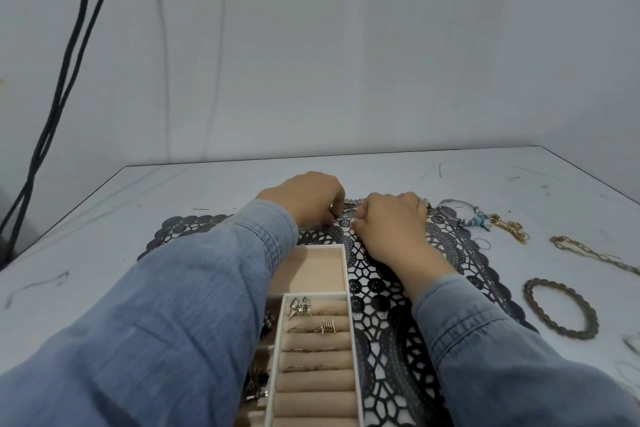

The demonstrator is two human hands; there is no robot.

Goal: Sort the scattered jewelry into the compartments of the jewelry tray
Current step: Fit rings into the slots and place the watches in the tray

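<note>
The beige jewelry tray with a white rim lies on a black lace mat. Its ring rolls hold a butterfly ring, a barbed-wire ring and thin bands. Past the tray's far end, my left hand and my right hand sit close together with fingers curled, each on one end of a silver mesh bracelet. To the right lie a silver bangle with a blue charm, a gold chain, a small hoop, a link bracelet and a dull green bangle.
The white table stands against a pale wall. Black cables hang at the left. My left sleeve hides the tray's left compartments, where some dark jewelry shows. More pieces lie at the right edge.
</note>
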